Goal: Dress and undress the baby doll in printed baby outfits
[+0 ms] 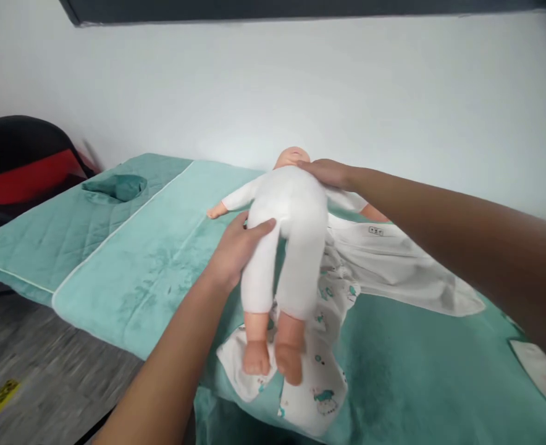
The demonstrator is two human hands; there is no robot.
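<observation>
A baby doll [296,228] with a white cloth body and bare plastic hands and feet is tilted over the bed, its legs toward me. My left hand [243,244] grips the doll's thigh on the left side, thumb on top. At its upper chest and neck, my right hand [326,172] holds on, with part of the fingers hidden behind the doll. Partly under the doll lie printed baby pants [322,371], white with small green figures. Beside them a white baby garment [393,259] is spread out to the right.
The padded green bed mat [175,241] stands against a white wall [273,86]. A green cloth fold with an opening [115,187] is at the left end. Another white printed cloth [544,371] lies at the right edge. A black and red chair [27,167] stands at left.
</observation>
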